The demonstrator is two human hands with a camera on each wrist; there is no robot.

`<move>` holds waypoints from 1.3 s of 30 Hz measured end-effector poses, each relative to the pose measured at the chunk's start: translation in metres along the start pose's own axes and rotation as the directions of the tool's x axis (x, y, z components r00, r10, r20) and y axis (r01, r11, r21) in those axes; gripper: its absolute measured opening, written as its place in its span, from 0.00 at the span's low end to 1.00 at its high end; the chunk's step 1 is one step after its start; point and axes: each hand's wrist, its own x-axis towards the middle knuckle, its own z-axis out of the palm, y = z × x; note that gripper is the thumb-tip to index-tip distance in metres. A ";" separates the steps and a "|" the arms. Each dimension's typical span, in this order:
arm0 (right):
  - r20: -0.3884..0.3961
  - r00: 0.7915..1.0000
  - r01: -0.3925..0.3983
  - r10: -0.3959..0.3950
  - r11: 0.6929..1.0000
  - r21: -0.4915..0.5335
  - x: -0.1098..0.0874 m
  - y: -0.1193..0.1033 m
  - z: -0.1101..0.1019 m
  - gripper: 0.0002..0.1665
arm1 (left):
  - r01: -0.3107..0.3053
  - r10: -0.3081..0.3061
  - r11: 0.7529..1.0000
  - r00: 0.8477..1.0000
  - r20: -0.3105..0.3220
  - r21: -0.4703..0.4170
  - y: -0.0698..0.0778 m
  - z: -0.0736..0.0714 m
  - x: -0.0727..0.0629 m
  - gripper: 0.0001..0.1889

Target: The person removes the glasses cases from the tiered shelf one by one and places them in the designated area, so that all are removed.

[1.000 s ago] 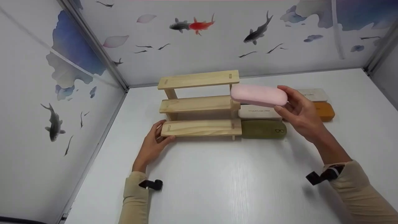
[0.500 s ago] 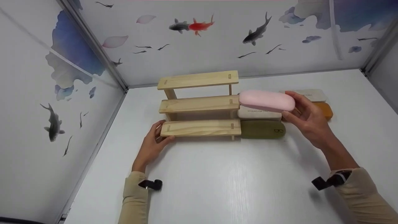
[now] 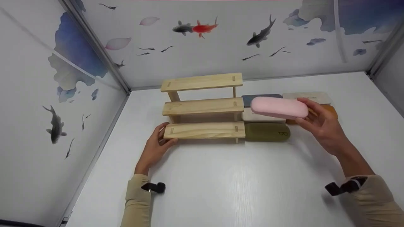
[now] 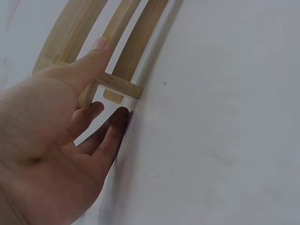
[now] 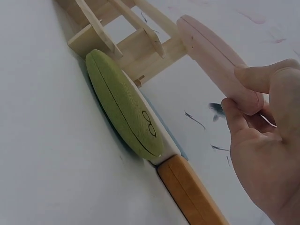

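My right hand (image 3: 325, 129) pinches the right end of a pink glasses case (image 3: 279, 107) between thumb and fingers. It holds the case in the air, above the cases lying right of the rack. With my left hand (image 3: 154, 149) I grip the left end of the lowest step of a three-step wooden rack (image 3: 202, 130). In the left wrist view the thumb lies along the wood (image 4: 119, 28) and the other fingers curl by its end. Beneath the pink case lie a green glasses case (image 3: 266, 131) with a glasses drawing and a white case (image 3: 262, 116).
Behind the white case is a blue case (image 3: 262, 99), partly covered. Farther right lie an orange case (image 3: 331, 111), partly behind my right hand, and an off-white case (image 3: 312, 97). All rest on a white table (image 3: 208, 183), with fish-printed walls (image 3: 202, 56) at the back and left.
My right hand has carried the pink case rightward and slightly nearer, away from the rack, uncovering the blue case. The left hand and the rack hold their place.
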 end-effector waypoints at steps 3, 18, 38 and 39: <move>0.009 1.000 0.000 0.000 1.000 0.011 -0.004 0.004 -0.006 0.38 | -0.002 0.002 1.000 1.000 0.003 -0.004 0.000 0.000 0.000 0.45; -0.022 0.997 -0.077 0.075 0.990 -0.118 -0.029 0.016 -0.032 0.39 | -0.004 0.004 1.000 1.000 0.008 -0.006 -0.001 0.001 0.001 0.44; -0.074 0.979 -0.202 0.189 0.920 -0.335 -0.061 0.026 -0.073 0.40 | 0.015 -0.015 0.999 1.000 0.011 -0.033 0.000 -0.001 -0.001 0.45; -0.084 0.977 -0.212 0.195 0.909 -0.358 -0.062 0.027 -0.075 0.40 | 0.015 -0.015 0.999 1.000 0.011 -0.031 0.000 -0.001 -0.001 0.45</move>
